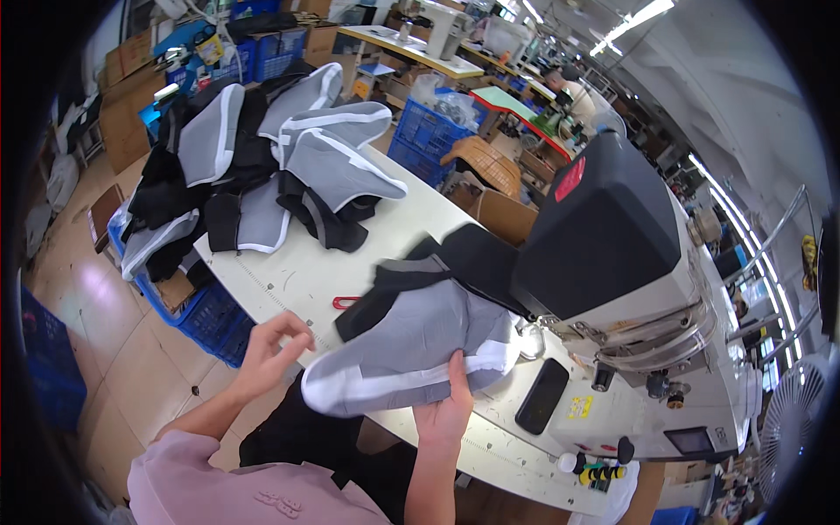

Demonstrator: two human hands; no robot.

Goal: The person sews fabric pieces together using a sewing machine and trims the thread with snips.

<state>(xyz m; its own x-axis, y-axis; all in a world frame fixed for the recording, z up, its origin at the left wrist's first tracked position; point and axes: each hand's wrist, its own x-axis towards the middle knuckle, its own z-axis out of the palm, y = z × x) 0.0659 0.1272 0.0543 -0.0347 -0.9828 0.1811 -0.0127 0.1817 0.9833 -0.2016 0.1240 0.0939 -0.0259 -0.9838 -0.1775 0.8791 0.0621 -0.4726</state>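
Observation:
My right hand [444,407] grips the near edge of a grey padded fabric piece [411,328], with the thumb on top and the other fingers hidden underneath. White binding runs along the piece's near edge, and black panels extend from its far side toward the sewing machine [604,227]. To the left of the piece, my left hand [278,346] is in the air with its fingers loosely bent and apart, holding nothing. Beyond it a small red tool [346,303] lies on the white sewing table [271,284].
A heap of similar grey and black pieces [262,149] covers the table's far left. Blue crates [429,140] stand beyond the table, and another blue crate [214,324] is below its left edge. A black phone [542,395] lies beside the machine. Farther back, a person [577,105] sits among worktables.

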